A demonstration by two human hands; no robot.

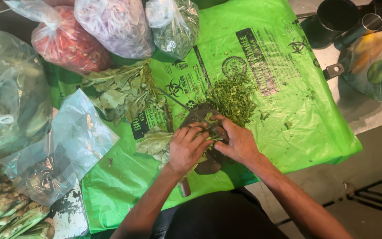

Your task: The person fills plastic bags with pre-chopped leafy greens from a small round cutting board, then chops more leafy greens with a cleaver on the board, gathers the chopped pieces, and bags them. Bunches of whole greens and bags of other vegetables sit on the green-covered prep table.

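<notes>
Both hands meet at centre: the left hand (186, 148) presses closed on a bunch of leaves (155, 142); the right hand (237, 142) grips a knife (186, 108) whose blade runs far-left, chopped greens (233, 97) just beyond.

Plastic sheet (288, 110) spread on counter (368, 115). On it, centre: chopped greens (233, 97), behind both hands. Left of these: leaf stalks (120, 88). Behind, along far edge: 3 filled bags (120, 26). Far right, off sheet: produce bag (376, 62), behind it 2 cups (337, 17).
</notes>
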